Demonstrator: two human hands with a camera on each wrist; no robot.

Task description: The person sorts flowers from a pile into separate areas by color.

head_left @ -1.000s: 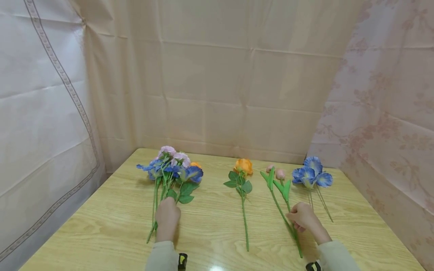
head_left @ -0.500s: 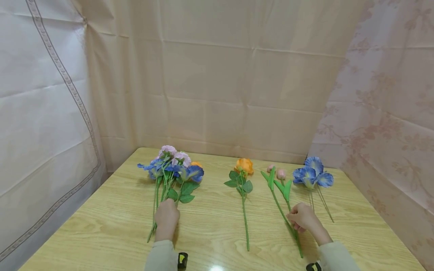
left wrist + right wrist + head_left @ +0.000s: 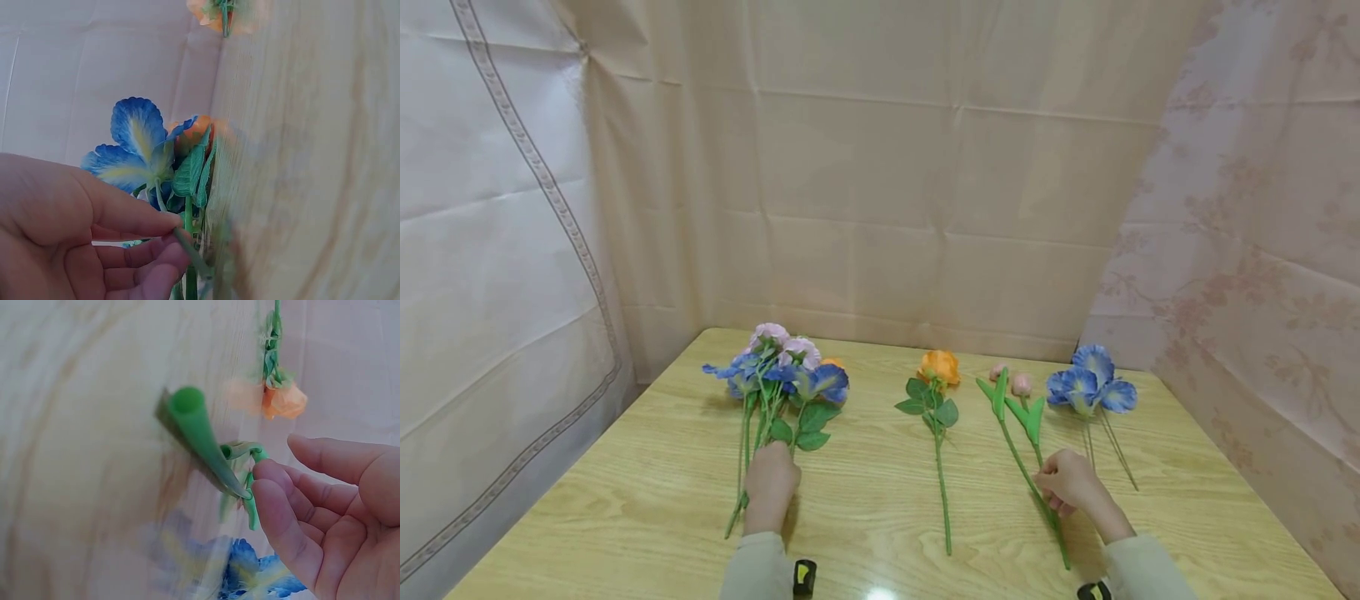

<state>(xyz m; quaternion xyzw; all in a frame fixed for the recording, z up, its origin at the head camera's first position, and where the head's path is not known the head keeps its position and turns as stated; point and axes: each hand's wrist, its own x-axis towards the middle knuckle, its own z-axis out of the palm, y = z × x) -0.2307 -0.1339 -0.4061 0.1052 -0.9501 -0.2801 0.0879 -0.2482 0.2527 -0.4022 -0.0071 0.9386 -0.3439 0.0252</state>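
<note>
Pink tulip stems (image 3: 1026, 467) lie on table (image 3: 865, 500) btwn orange rose (image 3: 937, 392) & blue blooms (image 3: 1088, 387); right hand (image 3: 1070, 482) fingertips pinch them. Left hand (image 3: 769, 482) grips bouquet (image 3: 771, 392) stems. Risk: thin pinch slips, or lift snags neighbouring blooms.

bunch of mixed flowers (image 3: 778, 383) lying flat on table, left; pink tulip stem (image 3: 1028, 454) lying flat, right

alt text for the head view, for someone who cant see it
A person's left hand grips the stems of a mixed bunch of flowers on a wooden table, while the right hand touches a pink tulip stem. An orange rose and blue flowers lie alongside.
</note>
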